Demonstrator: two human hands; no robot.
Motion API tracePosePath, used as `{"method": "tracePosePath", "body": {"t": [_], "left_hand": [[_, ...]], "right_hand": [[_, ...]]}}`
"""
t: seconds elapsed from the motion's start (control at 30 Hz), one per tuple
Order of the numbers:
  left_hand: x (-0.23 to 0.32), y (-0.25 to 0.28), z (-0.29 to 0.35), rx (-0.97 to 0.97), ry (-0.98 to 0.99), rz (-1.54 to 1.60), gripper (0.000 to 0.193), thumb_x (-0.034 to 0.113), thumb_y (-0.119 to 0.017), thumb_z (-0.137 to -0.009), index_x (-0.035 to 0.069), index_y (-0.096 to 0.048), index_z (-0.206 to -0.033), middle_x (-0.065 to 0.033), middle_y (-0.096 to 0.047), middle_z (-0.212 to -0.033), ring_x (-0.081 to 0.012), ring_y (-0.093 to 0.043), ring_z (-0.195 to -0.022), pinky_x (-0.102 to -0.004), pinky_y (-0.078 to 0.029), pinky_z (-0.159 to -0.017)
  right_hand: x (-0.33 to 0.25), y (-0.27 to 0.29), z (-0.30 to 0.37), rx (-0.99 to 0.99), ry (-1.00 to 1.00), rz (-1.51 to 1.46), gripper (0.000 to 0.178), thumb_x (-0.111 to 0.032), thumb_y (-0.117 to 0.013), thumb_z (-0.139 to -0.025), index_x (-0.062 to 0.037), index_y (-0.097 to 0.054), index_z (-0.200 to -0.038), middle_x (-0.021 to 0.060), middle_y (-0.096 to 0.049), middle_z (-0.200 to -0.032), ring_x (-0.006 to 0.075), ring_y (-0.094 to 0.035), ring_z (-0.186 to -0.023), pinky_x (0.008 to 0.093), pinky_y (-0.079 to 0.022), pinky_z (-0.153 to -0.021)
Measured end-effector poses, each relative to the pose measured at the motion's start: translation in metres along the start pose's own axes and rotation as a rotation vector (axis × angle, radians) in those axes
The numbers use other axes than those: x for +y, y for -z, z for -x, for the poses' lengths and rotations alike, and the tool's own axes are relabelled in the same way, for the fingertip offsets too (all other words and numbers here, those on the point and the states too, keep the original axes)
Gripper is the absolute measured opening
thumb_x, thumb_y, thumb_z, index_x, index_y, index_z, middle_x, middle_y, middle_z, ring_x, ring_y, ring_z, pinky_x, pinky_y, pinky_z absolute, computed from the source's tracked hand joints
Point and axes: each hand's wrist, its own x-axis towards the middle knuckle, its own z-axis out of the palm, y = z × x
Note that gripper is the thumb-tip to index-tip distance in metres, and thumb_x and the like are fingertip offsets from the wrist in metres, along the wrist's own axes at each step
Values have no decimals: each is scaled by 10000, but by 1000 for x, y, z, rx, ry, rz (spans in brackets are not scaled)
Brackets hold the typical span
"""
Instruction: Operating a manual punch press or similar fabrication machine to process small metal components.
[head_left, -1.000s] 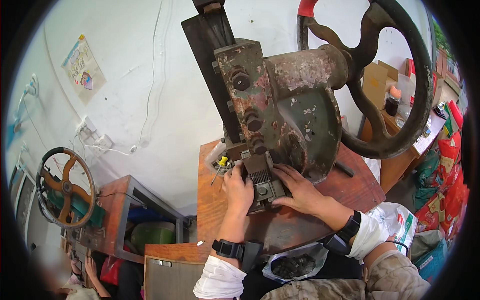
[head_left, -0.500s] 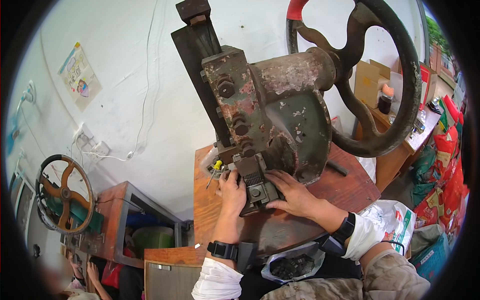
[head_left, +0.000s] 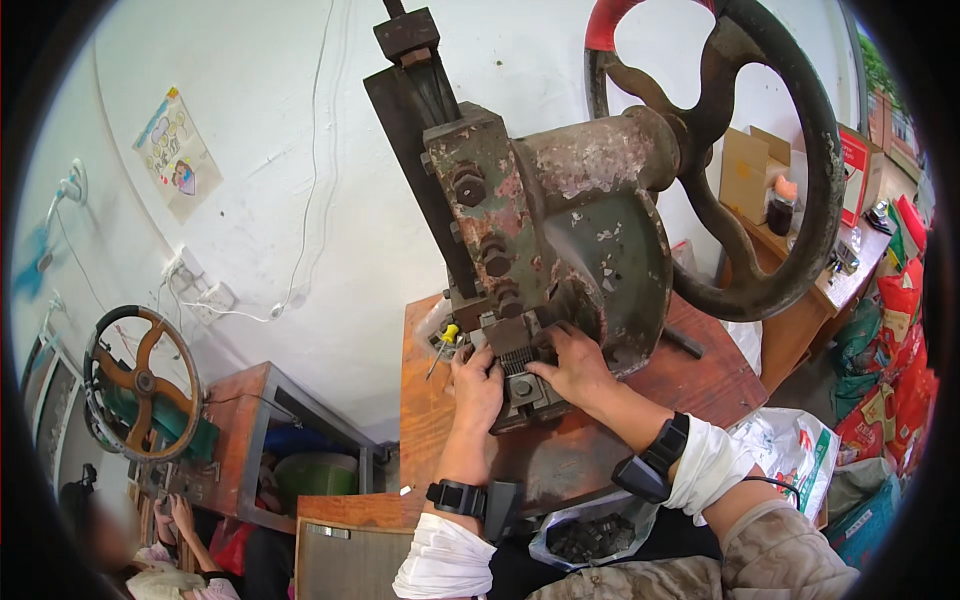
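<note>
Apparently for steadiness, left hand [head_left: 478, 388] and right hand [head_left: 578, 368] flank the ridged grey metal block [head_left: 522, 391], fingers bent; grip cannot be confirmed.

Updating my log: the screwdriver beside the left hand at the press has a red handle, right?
Not quite: the screwdriver handle beside the left hand at the press is yellow, not red, as the head view shows.
</note>
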Motion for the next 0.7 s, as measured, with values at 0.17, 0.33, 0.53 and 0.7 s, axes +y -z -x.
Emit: {"method": "tracePosePath", "body": {"t": [0.17, 0.33, 0.53, 0.7], "left_hand": [[-14, 2, -2, -102, 102, 76, 295, 21, -505, -813, 31, -617, -1085, -153, -635, -1002, -234, -591, -941, -318, -441, -838], [-13, -6, -7, -145, 136, 251, 286, 42, -519, -803, -29, -603, -1067, -195, -535, -1243, -365, -522, -1094, -365, -384, -961], [1, 16, -1, -173, 197, 304, 318, 59, -499, -843, -9, -567, -1147, -208, -487, -1292, -344, -492, -1172, -319, -381, -972], [3, -2, -5, -205, 144, 270, 342, 50, -488, -846, -27, -537, -1176, -235, -447, -1317, -338, -461, -1210, -312, -369, -986]], "right_hand": [[-20, -5, -5, 25, -34, 141, 538, -330, -764, -650, -11, -548, -1026, 188, -565, -972, 376, -569, -920, 423, -478, -770], [-24, 34, 14, 63, 208, 169, 471, -299, -735, -682, -47, -560, -1039, 159, -558, -1009, 344, -564, -951, 418, -482, -778], [-83, 293, -25, 853, 437, 601, 293, -199, -519, -915, 11, -574, -1112, 124, -626, -992, 192, -593, -962, 325, -460, -836], [-172, 348, -122, 511, -261, 204, 431, -341, -622, -833, 67, -604, -968, 131, -634, -766, 190, -607, -716, 316, -518, -679]]}}
